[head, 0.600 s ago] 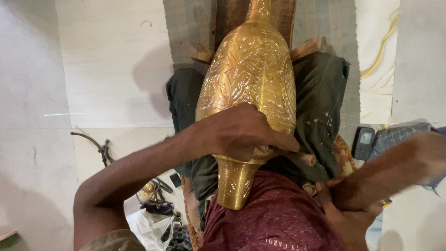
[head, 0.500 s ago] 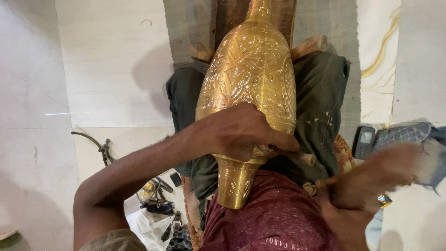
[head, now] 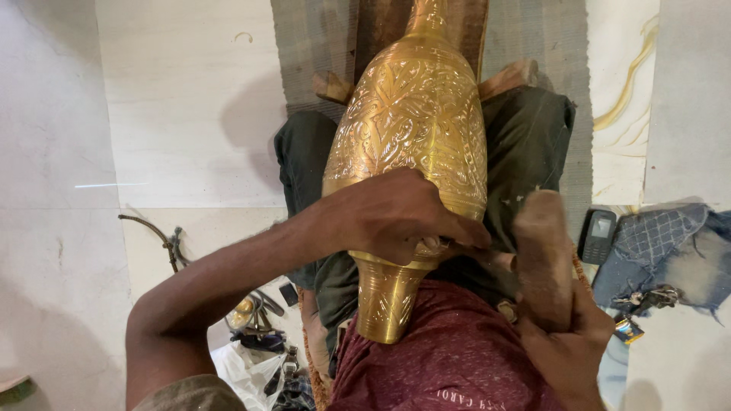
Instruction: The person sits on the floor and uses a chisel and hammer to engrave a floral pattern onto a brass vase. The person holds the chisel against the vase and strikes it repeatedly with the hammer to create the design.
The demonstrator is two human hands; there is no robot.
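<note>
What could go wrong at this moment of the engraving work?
The wooden mallet in the right hand is close to the left hand, so a stray blow could hit those fingers. The brass vase lies on the lap, steadied by one hand only; it might roll and spoil the pattern.

vase (head: 415, 137): brass-coloured metal, glossy, its surface densely engraved with leaf and flower relief; smoother banded foot
mallet (head: 542, 255): looks like wood, matt and worn, though motion blur hides the grain
floor (head: 183, 106): pale stone tile, smooth, faint sheen
mat (head: 312, 38): coarse woven cloth, grey, matt
trousers (head: 529, 141): dark cloth, dull, dusted with specks
shirt (head: 449, 365): maroon knit cloth, matt
phone (head: 598, 236): dark plastic, slight gloss
denim (head: 662, 243): faded blue cloth, frayed
</note>
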